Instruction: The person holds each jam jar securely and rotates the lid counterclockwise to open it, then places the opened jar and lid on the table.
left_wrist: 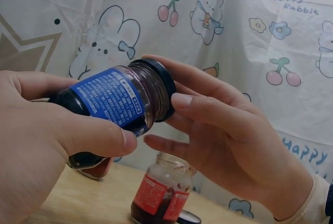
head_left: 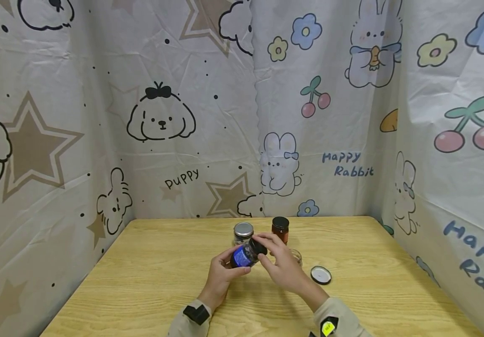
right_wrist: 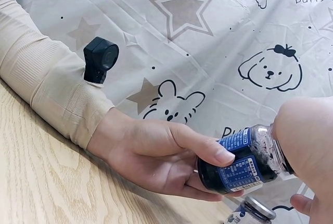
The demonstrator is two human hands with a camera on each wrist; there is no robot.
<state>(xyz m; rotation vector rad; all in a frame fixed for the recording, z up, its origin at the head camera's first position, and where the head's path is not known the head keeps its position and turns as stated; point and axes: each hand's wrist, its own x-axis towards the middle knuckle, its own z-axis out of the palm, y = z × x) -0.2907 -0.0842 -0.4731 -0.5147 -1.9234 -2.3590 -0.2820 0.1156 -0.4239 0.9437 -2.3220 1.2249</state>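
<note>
My left hand (head_left: 220, 277) grips the body of a glass jar (head_left: 241, 257) with a blue label and dark contents, holding it tilted above the table. On the jar's mouth sits a dark lid (left_wrist: 167, 86), which my right hand (head_left: 285, 267) holds with thumb and fingers around its rim. Smears show inside the glass near the neck. Below the hands, an uncovered jar (left_wrist: 162, 190) with a red label and dark red contents stands on the table. A loose lid (head_left: 321, 275) lies to its right, pale inside face up.
Behind the held jar stands a jar with a silver lid (head_left: 243, 229). Right of that one is a reddish jar with a black lid (head_left: 280, 223). The wooden table (head_left: 140, 281) is bordered by printed curtains (head_left: 208, 117) at the back and sides.
</note>
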